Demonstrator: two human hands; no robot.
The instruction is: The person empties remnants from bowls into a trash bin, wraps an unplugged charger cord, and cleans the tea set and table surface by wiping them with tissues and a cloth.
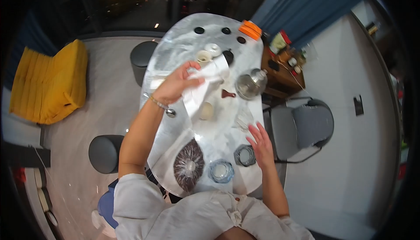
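My left hand (178, 84) is raised over the middle of the table, thumb and fingers curled at the edge of a creased white sheet of paper (206, 81), which it seems to hold up. Just beyond stand a small cream cup (204, 56) and a white lidded pot (213, 49). A pale round object (206, 111) lies beneath the sheet, and a spoon (170, 113) is near my left wrist. My right hand (261, 146) hovers above the table's right edge with fingers spread, holding nothing. Closest to it is a dark glass ashtray-like dish (244, 155).
On the marble-patterned table (183, 34) are a glass kettle (250, 84), a brown scraper-like piece (228, 93), a blue glass dish (221, 171), a dark plastic-wrapped disc (189, 164) and an orange box (250, 30). A grey chair (302, 126) and dark stools (106, 153) stand around it.
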